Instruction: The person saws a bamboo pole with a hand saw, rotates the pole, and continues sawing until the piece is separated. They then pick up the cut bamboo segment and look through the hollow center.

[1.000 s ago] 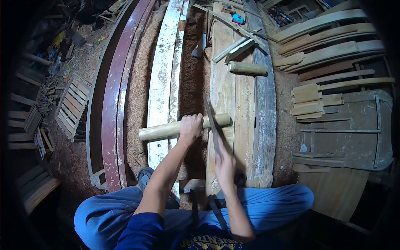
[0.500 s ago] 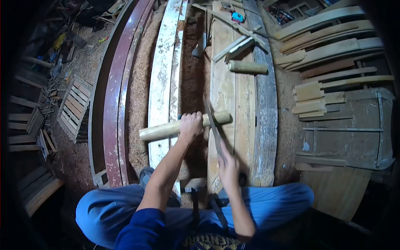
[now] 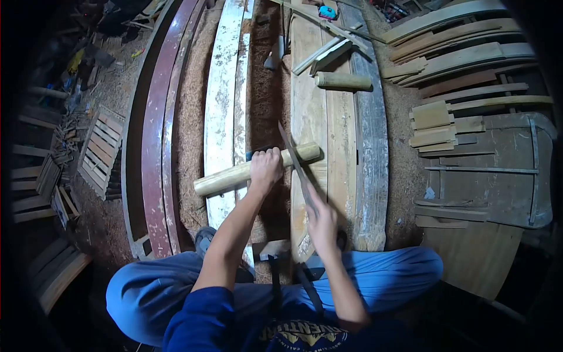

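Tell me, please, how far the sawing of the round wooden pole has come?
Done: a similar short round piece already lies on the planks. In hand: the left hand steadies the pole while the right hand holds the saw across it. Left: the pole's end is not yet cut off.

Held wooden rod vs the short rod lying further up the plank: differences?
The held rod is longer; the far rod is a short stub. The held rod is gripped by the left hand with a saw blade, held by the right hand, across it; the far rod lies untouched. Both are pale, round wood lying roughly crosswise on the planks.
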A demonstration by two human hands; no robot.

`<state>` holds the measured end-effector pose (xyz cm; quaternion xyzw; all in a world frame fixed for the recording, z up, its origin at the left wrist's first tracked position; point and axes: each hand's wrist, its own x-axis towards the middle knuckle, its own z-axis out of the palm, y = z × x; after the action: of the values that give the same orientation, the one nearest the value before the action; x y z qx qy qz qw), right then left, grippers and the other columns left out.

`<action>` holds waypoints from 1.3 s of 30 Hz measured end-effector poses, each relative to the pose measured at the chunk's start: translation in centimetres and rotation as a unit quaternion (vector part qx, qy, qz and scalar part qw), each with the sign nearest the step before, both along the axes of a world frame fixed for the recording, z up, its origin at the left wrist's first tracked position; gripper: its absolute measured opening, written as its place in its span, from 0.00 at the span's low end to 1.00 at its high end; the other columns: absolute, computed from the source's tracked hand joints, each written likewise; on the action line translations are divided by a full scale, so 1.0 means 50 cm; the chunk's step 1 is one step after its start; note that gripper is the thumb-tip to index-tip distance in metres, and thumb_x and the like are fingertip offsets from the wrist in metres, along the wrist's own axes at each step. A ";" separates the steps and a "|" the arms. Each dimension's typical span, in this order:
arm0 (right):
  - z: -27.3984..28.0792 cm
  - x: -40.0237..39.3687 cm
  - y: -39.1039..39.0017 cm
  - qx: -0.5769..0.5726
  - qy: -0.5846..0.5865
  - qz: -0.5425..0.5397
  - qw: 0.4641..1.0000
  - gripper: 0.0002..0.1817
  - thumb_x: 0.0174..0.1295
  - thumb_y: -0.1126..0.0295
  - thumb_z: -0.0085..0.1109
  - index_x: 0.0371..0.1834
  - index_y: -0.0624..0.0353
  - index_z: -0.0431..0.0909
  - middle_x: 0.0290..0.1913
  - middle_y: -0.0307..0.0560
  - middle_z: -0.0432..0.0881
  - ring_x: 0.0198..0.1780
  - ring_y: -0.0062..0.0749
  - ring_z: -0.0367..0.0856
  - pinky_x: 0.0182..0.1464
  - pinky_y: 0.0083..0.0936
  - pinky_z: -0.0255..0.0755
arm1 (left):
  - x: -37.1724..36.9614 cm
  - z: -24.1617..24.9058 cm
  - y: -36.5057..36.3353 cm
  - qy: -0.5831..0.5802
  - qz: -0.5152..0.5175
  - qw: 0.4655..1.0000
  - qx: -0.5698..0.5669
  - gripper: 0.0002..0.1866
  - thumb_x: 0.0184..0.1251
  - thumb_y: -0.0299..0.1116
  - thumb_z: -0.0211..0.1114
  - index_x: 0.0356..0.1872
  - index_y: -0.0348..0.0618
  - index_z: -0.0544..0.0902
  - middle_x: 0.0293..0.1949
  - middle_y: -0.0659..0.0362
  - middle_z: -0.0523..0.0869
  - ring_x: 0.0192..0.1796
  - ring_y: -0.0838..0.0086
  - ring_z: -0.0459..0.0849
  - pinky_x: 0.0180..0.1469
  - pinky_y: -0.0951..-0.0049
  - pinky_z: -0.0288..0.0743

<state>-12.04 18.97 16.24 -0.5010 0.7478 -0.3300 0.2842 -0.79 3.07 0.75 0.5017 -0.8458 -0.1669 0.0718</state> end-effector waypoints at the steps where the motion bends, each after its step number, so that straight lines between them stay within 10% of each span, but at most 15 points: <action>1: -0.021 0.001 -0.042 -0.021 -0.006 0.020 1.000 0.33 0.65 0.89 0.54 0.75 0.57 0.73 0.65 0.64 0.81 0.66 0.55 0.82 0.63 0.38 0.80 | 0.004 0.006 0.011 -0.004 0.001 1.000 0.003 0.13 0.54 0.34 0.68 0.40 0.42 0.81 0.36 0.47 0.90 0.42 0.52 0.91 0.47 0.53 0.81; 16: 0.041 -0.023 0.087 0.050 -0.054 -0.005 0.997 0.37 0.62 0.93 0.55 0.76 0.57 0.72 0.69 0.60 0.81 0.71 0.49 0.79 0.70 0.35 0.75 | 0.006 0.039 -0.021 -0.026 -0.034 0.999 0.002 0.14 0.50 0.32 0.72 0.38 0.45 0.79 0.35 0.53 0.89 0.39 0.60 0.89 0.48 0.60 0.78; 22: -0.075 0.005 -0.111 -0.014 0.052 0.006 0.999 0.34 0.66 0.85 0.60 0.76 0.50 0.73 0.51 0.70 0.86 0.51 0.62 0.87 0.52 0.44 0.81 | -0.020 -0.014 0.074 0.004 -0.056 0.987 -0.151 0.07 0.61 0.34 0.64 0.38 0.45 0.81 0.32 0.55 0.87 0.37 0.63 0.89 0.44 0.62 0.77; 24: -0.073 -0.014 -0.081 0.014 0.024 -0.042 0.999 0.33 0.66 0.85 0.60 0.76 0.50 0.74 0.50 0.69 0.86 0.52 0.61 0.88 0.53 0.43 0.81 | -0.029 -0.010 0.069 -0.020 -0.060 0.997 -0.042 0.07 0.62 0.34 0.63 0.38 0.45 0.81 0.33 0.54 0.88 0.39 0.63 0.89 0.44 0.63 0.77; 29: -0.062 -0.040 -0.007 -0.005 -0.015 -0.061 0.998 0.31 0.67 0.85 0.59 0.75 0.54 0.74 0.62 0.68 0.83 0.62 0.59 0.85 0.60 0.41 0.79 | -0.029 0.012 0.066 -0.013 -0.061 0.998 -0.008 0.22 0.47 0.41 0.81 0.37 0.45 0.79 0.35 0.53 0.89 0.40 0.60 0.90 0.47 0.60 0.78; 39: -0.121 -0.084 -0.052 -0.104 0.121 -0.047 0.986 0.30 0.69 0.76 0.62 0.76 0.49 0.73 0.67 0.60 0.81 0.66 0.59 0.80 0.63 0.42 0.79 | 0.099 0.109 -0.032 0.046 0.046 0.988 -0.138 0.11 0.55 0.28 0.67 0.40 0.48 0.81 0.35 0.55 0.85 0.41 0.56 0.87 0.46 0.56 0.75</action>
<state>-16.22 16.36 10.19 -0.5283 0.7610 -0.3560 0.1226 4.15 1.49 6.20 0.5171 -0.8325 -0.0681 0.1868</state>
